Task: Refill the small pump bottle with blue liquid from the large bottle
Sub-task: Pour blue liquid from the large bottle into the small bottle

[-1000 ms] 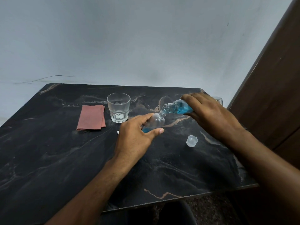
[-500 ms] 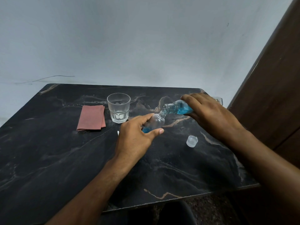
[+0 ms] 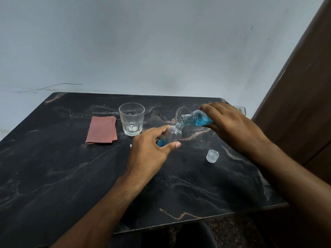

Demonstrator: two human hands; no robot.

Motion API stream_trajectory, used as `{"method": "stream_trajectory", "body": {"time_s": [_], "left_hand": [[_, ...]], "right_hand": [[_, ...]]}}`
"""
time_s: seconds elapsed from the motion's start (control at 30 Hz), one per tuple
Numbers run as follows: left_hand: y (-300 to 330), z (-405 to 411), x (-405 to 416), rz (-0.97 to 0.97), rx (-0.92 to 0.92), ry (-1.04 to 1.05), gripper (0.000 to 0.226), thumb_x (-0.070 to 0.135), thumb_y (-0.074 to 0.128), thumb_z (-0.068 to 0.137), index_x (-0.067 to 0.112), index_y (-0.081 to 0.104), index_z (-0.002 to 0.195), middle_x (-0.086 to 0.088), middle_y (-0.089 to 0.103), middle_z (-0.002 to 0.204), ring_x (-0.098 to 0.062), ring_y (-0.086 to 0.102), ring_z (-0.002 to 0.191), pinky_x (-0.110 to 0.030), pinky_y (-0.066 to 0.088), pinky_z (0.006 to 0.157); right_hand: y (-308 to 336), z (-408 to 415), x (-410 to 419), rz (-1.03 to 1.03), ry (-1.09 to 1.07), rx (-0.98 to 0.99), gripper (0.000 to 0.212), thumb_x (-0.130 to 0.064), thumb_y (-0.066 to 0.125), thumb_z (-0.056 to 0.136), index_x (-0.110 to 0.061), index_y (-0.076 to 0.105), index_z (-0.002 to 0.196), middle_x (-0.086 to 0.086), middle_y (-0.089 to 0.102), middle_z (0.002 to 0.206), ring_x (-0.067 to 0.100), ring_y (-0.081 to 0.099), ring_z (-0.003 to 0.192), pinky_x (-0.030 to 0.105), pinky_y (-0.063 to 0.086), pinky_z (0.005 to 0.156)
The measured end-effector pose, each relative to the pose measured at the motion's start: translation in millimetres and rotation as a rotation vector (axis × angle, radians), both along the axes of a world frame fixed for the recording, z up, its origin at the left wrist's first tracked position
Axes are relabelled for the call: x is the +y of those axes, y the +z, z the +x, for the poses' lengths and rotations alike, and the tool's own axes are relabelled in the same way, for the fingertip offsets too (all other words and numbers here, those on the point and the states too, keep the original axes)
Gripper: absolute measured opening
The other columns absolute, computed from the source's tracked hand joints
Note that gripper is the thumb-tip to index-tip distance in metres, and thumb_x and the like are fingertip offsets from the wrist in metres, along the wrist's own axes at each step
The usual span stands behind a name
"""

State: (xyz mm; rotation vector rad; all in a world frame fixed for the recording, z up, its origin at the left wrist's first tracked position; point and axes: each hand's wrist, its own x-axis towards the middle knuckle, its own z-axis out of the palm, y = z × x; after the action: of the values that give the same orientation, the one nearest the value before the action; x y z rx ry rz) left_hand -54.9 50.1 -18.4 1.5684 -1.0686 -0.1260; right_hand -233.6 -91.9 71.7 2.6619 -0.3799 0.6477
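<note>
While tilted, small bottle (image 3: 172,136) part-blue

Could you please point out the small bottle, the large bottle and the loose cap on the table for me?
small bottle (image 3: 172,135): head view, on its clear upper body.
large bottle (image 3: 196,119): head view, on its blue-filled shoulder beside the neck.
loose cap (image 3: 212,156): head view, on its translucent top.

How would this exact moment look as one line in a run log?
phase: pouring | left hand: holds small bottle tilted | right hand: tips large bottle, mouths meeting | cap: on table
</note>
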Motion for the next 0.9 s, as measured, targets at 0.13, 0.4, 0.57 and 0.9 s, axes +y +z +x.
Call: {"method": "stream_trajectory", "body": {"time_s": [0.13, 0.4, 0.57, 0.9], "left_hand": [[0.3, 0.3, -0.4, 0.0, 0.006, -0.001, 0.058, 0.037, 0.091, 0.071, 0.029, 0.073, 0.126, 0.017, 0.076, 0.11, 0.004, 0.07, 0.099, -0.028, 0.062, 0.089], [0.7, -0.5, 0.6, -0.003, 0.01, -0.001, 0.059, 0.036, 0.091, 0.071, 0.029, 0.072, 0.126, 0.018, 0.075, 0.111, 0.005, 0.069, 0.1, -0.025, 0.061, 0.089], [0.5, -1.0, 1.4, -0.004, 0.019, -0.009, 0.056, 0.036, 0.091, 0.071, 0.031, 0.074, 0.124, 0.018, 0.076, 0.109, 0.006, 0.07, 0.098, -0.025, 0.061, 0.088], [-2.4, 0.1, 1.3, 0.004, 0.006, -0.008, 0.055, 0.035, 0.092, 0.071, 0.032, 0.074, 0.122, 0.018, 0.076, 0.107, 0.006, 0.069, 0.096, -0.019, 0.059, 0.086]], "right_hand": [[-1.1, 0.6, -1.8, 0.0, -0.001, -0.003, 0.056, -0.003, 0.081, 0.082, -0.001, 0.055, 0.131, 0.02, 0.065, 0.121, 0.037, 0.062, 0.105, 0.046, 0.052, 0.086], [0.1, 0.8, -1.9, -0.024, 0.012, -0.005, 0.056, 0.0, 0.081, 0.08, 0.0, 0.055, 0.129, 0.021, 0.066, 0.118, 0.038, 0.063, 0.103, 0.048, 0.054, 0.083], [0.0, -0.7, -1.2, -0.03, 0.011, -0.003, 0.056, 0.0, 0.081, 0.081, 0.0, 0.055, 0.131, 0.021, 0.065, 0.12, 0.037, 0.063, 0.105, 0.047, 0.053, 0.085], [-3.2, -0.6, -2.2, -0.045, 0.021, -0.009, 0.056, 0.002, 0.081, 0.08, -0.001, 0.056, 0.13, 0.019, 0.066, 0.118, 0.035, 0.063, 0.102, 0.047, 0.055, 0.083]]}}
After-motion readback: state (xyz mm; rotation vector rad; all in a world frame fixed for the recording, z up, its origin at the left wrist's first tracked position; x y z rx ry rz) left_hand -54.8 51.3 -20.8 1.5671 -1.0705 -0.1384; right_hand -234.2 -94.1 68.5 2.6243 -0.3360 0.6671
